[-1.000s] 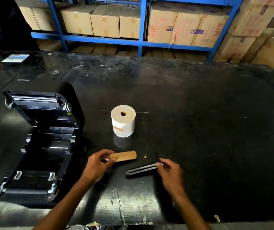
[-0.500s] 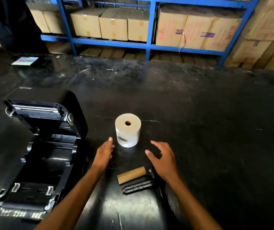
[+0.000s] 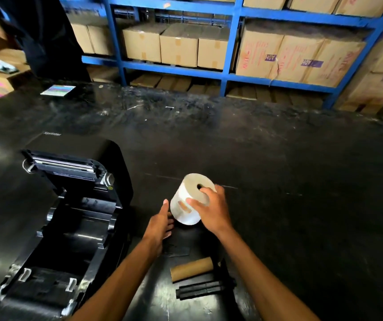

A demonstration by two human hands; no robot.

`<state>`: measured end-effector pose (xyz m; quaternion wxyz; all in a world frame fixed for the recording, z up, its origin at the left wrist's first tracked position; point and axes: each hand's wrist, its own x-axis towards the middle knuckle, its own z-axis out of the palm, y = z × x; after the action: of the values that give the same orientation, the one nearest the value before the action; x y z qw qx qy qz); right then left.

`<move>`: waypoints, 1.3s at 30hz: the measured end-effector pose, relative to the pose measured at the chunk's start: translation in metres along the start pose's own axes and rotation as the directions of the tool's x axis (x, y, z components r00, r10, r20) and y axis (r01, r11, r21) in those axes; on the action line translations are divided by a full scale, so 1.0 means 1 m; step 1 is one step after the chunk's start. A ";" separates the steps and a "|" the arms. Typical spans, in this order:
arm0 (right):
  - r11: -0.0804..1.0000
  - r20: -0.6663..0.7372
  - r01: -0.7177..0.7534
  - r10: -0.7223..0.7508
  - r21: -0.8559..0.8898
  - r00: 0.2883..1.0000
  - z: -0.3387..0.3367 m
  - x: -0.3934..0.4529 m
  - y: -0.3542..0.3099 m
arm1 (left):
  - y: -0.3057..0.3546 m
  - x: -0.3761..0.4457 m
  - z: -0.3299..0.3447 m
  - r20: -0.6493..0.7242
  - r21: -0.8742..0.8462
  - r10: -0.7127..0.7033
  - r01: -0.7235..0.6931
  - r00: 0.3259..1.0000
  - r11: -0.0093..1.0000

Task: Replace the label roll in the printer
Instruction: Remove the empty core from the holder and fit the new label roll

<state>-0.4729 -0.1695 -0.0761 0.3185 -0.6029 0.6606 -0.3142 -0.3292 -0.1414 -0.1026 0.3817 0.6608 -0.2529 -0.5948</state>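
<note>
Label roll (image 3: 189, 200) is in our right hand (image 3: 211, 208), tilted, near the table's (image 3: 301, 193) middle; our fingers close around its top edge. Nearest to us, at 6 o'clock, lie a black spindle (image 3: 201, 289) and a brown cardboard core (image 3: 191, 268), just beside each other. Our left hand (image 3: 160, 224) is flat and open, touching the roll's lower side. At 9 o'clock we see the printer (image 3: 70, 218) with its lid open.

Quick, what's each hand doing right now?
Left hand: open, fingers flat beside the label roll, holding nothing.
Right hand: closed around the label roll, tipping it.
</note>
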 end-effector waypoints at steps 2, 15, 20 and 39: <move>0.931 -0.014 -0.145 0.159 0.335 0.987 -0.013 -0.014 0.001 | 0.004 -0.014 0.004 -0.005 -0.020 0.035 -0.035 0.999 0.999; 0.923 -0.110 -0.134 0.185 0.360 0.976 -0.053 -0.115 0.000 | 0.002 -0.089 0.011 0.209 -0.188 0.110 -0.071 0.972 0.980; 0.952 -0.389 0.300 -0.299 -0.059 0.871 -0.048 -0.139 -0.014 | 0.004 -0.117 0.007 0.179 -0.158 0.235 -0.207 0.955 0.965; 0.985 -0.410 -0.107 0.154 0.135 0.899 -0.066 -0.197 0.089 | -0.020 -0.151 -0.001 0.159 -0.185 0.099 -0.069 0.982 0.980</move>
<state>-0.5646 0.0356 -0.0995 0.2220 -0.4575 0.7343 -0.4498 -0.3554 -0.0106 -0.0287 0.4417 0.5601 -0.2573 -0.6519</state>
